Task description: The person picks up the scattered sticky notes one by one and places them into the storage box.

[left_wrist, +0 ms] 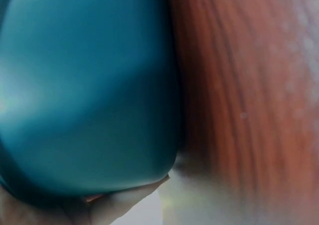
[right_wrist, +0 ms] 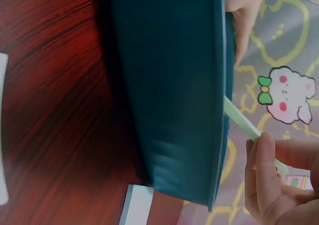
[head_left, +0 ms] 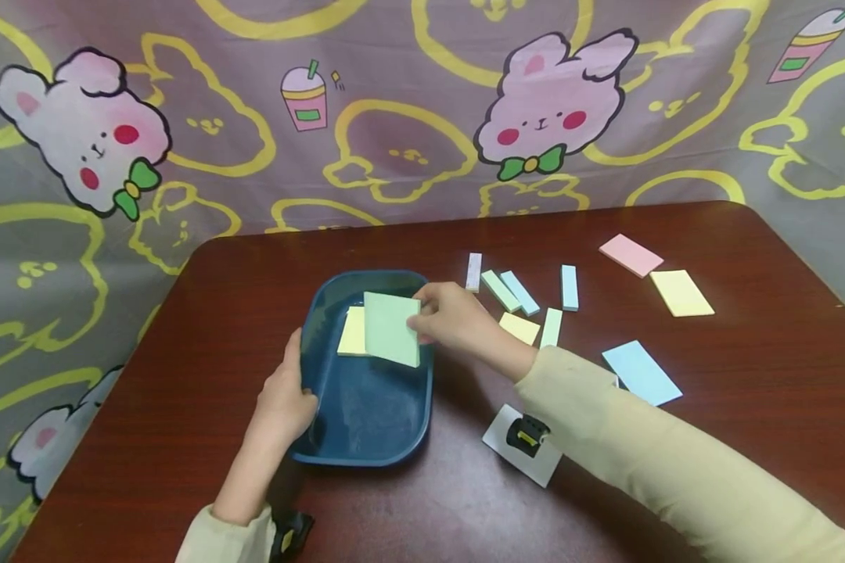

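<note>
A green sticky note pad [head_left: 392,328] is pinched at its right edge between the thumb and fingers of my right hand [head_left: 458,317]. It is held over the dark blue plastic bin [head_left: 366,460], partly covering a yellow sticky note pad [head_left: 350,335] that lies inside. My left hand [head_left: 286,399] grips the bin's left wall, thumb on the inner side. In the right wrist view the green pad [right_wrist: 241,118] shows edge-on, its lower end at the bin's rim. Mostly the bin's wall [left_wrist: 89,85] fills the left wrist view.
Right of the bin lie narrow note strips, including lilac [head_left: 473,272], green [head_left: 500,291] and blue [head_left: 569,288] ones. A pink pad [head_left: 631,255], a yellow pad [head_left: 681,293] and a blue pad [head_left: 642,374] lie farther right. My right sleeve partly hides a whitish pad [head_left: 503,438].
</note>
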`<act>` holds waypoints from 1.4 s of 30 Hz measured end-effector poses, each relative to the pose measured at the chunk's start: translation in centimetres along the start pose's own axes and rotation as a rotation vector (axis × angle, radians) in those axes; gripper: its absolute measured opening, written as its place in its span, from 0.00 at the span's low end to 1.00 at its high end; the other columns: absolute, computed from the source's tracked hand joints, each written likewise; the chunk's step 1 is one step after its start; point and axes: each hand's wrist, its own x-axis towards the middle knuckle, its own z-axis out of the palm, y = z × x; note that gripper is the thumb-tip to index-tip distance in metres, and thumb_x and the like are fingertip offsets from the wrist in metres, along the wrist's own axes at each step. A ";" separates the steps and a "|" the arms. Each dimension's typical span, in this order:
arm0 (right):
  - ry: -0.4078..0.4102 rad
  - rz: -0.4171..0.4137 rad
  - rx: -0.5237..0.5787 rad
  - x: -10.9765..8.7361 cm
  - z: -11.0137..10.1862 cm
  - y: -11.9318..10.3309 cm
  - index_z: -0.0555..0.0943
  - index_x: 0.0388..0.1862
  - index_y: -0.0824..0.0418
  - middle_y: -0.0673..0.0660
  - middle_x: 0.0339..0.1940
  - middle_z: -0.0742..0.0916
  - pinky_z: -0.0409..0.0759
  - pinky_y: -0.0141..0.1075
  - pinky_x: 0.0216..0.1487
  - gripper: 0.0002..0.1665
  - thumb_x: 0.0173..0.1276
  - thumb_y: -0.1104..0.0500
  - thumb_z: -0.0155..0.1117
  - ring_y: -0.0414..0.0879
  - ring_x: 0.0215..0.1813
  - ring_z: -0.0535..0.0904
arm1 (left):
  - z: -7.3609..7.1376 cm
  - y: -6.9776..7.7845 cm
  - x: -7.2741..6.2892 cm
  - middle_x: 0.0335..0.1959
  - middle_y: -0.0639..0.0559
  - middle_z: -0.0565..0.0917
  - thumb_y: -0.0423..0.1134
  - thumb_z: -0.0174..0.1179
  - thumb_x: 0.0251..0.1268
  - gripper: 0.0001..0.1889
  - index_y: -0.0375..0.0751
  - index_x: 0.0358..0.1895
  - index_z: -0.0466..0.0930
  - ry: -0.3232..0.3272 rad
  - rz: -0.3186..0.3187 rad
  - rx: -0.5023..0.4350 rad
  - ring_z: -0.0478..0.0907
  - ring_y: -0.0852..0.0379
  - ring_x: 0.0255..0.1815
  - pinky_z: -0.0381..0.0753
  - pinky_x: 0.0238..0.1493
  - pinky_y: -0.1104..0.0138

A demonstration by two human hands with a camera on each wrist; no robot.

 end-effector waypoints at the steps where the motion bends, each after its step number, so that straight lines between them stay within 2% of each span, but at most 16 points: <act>1: -0.001 0.002 0.003 0.2 0.2 -0.1 0.74 0.58 0.71 0.65 0.40 0.87 0.83 0.36 0.40 0.23 0.66 0.63 0.60 0.47 0.33 0.86 | 0.0 0.0 0.0 0.67 0.25 0.64 0.22 0.48 0.56 0.43 0.36 0.76 0.38 0.001 0.000 0.002 0.76 0.36 0.43 0.73 0.32 0.58; 3: 0.003 -0.003 -0.002 0.6 0.7 -0.3 0.74 0.59 0.71 0.64 0.39 0.87 0.83 0.35 0.39 0.23 0.66 0.63 0.59 0.47 0.33 0.87 | -0.1 0.1 -0.1 0.67 0.25 0.63 0.22 0.48 0.57 0.43 0.36 0.76 0.38 -0.002 -0.004 -0.002 0.76 0.36 0.45 0.74 0.33 0.58; 12: 0.049 0.045 0.003 2.4 2.5 -1.0 0.74 0.57 0.71 0.65 0.44 0.86 0.81 0.32 0.37 0.20 0.67 0.65 0.57 0.51 0.38 0.86 | -0.1 0.1 0.0 0.67 0.25 0.64 0.23 0.47 0.57 0.43 0.37 0.76 0.37 -0.012 -0.008 -0.007 0.75 0.41 0.36 0.69 0.28 0.62; 19: 0.057 0.087 -0.010 3.8 3.6 -0.8 0.75 0.57 0.69 0.65 0.49 0.84 0.78 0.28 0.32 0.21 0.67 0.64 0.59 0.46 0.33 0.83 | 0.0 -0.2 0.0 0.68 0.26 0.63 0.23 0.47 0.57 0.43 0.37 0.76 0.37 -0.010 -0.011 -0.010 0.75 0.42 0.35 0.70 0.29 0.62; 22: 0.042 0.100 -0.011 4.0 3.9 -0.7 0.74 0.60 0.69 0.64 0.47 0.85 0.76 0.29 0.33 0.23 0.67 0.63 0.59 0.44 0.32 0.81 | 0.0 -0.2 0.0 0.67 0.26 0.63 0.22 0.47 0.57 0.43 0.37 0.76 0.37 -0.006 -0.009 -0.014 0.74 0.43 0.33 0.69 0.27 0.62; 26: 0.035 0.103 -0.013 4.3 4.0 -0.6 0.72 0.62 0.68 0.63 0.43 0.86 0.74 0.30 0.33 0.24 0.68 0.62 0.58 0.43 0.29 0.80 | 0.1 -0.2 0.0 0.68 0.27 0.63 0.22 0.47 0.57 0.43 0.38 0.76 0.38 0.003 -0.005 -0.017 0.75 0.41 0.36 0.71 0.29 0.61; 30: 0.049 0.091 -0.027 4.6 4.2 -0.5 0.72 0.61 0.68 0.63 0.47 0.85 0.75 0.30 0.33 0.23 0.67 0.63 0.57 0.42 0.29 0.79 | 0.1 -0.1 0.0 0.68 0.27 0.63 0.23 0.48 0.58 0.43 0.38 0.76 0.38 0.006 -0.007 -0.014 0.76 0.38 0.42 0.73 0.32 0.59; 36: 0.065 0.065 -0.154 5.1 4.6 -0.4 0.72 0.59 0.68 0.64 0.49 0.84 0.81 0.36 0.41 0.21 0.67 0.64 0.56 0.49 0.37 0.80 | 0.1 0.0 -0.1 0.68 0.28 0.63 0.23 0.49 0.59 0.43 0.39 0.76 0.38 0.012 -0.014 -0.014 0.74 0.32 0.53 0.78 0.44 0.47; 39: 0.058 0.063 -0.204 5.2 4.9 -0.5 0.69 0.59 0.69 0.66 0.50 0.83 0.81 0.41 0.45 0.23 0.68 0.63 0.56 0.52 0.41 0.81 | 0.1 0.0 0.0 0.69 0.28 0.62 0.23 0.49 0.59 0.43 0.39 0.76 0.38 0.010 -0.020 -0.020 0.74 0.32 0.53 0.78 0.45 0.46; 42: 0.050 0.070 -0.232 5.2 5.2 -0.5 0.66 0.62 0.70 0.67 0.52 0.82 0.80 0.43 0.48 0.26 0.68 0.61 0.57 0.54 0.44 0.81 | 0.2 -0.1 0.0 0.68 0.28 0.63 0.23 0.49 0.59 0.43 0.40 0.76 0.38 0.006 -0.019 -0.020 0.75 0.34 0.49 0.77 0.40 0.50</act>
